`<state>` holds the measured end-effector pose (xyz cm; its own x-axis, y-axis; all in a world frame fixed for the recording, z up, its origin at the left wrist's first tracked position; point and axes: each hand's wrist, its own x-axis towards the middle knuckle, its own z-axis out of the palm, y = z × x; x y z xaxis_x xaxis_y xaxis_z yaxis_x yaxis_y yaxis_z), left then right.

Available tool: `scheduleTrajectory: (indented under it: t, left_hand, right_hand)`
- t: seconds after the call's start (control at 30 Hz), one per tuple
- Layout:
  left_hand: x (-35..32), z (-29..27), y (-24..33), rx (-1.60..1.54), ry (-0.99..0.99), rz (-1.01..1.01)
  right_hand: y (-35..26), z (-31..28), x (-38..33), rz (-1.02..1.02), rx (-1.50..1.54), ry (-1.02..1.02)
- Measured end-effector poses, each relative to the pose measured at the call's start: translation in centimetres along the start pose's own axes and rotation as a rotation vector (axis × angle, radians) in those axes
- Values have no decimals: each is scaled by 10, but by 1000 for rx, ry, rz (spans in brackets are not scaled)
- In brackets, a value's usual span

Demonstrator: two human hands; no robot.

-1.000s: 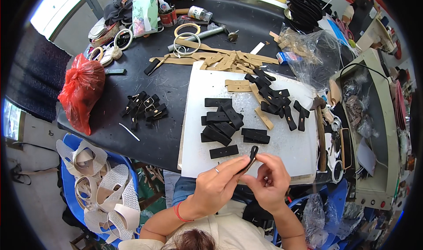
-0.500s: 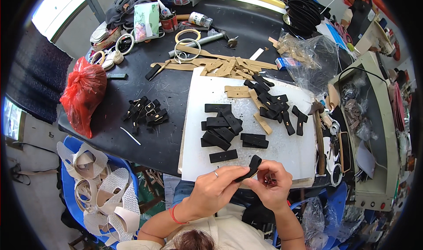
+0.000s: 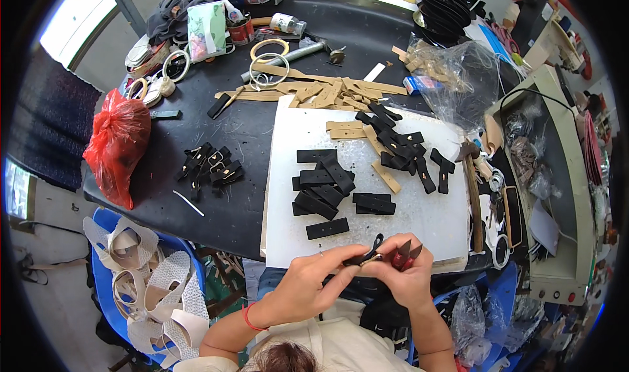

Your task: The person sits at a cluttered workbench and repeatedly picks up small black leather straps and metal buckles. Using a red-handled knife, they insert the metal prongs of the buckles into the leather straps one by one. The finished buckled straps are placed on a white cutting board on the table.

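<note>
My left hand pinches a small black strap piece at the near edge of the white cutting board. My right hand grips red-handled snips with the blades against that piece. Just beyond the hands lies a pile of flat black strap pieces on the board. Farther back on the board sit more black pieces mixed with tan strips.
A heap of small black parts lies on the dark table left of the board, with a red plastic bag at the table's left edge. Tan strips, tape rings and clear bags crowd the back. White sandals lie lower left.
Both hands have drawn closer to me, off the board's edge. The black piece is now bent between my fingers, and the red-handled snips show in my right hand.
</note>
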<state>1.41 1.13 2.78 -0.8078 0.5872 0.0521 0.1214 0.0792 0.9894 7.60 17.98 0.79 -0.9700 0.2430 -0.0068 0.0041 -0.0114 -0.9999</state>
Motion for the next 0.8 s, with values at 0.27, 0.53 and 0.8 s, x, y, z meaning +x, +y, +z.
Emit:
scheduleTrajectory:
  t: [0.27,0.53,0.8]
  left_hand:
    - [48,-21,-17,943,383,360]
    - [77,13,-30,1061,-54,536]
    - [51,10,-8,-268,-79,-226]
  right_hand:
    - [-6,-19,1,250,53,128]
    - [-1,-25,-4,201,-76,159]
    - [-9,-23,7,-238,-352,99]
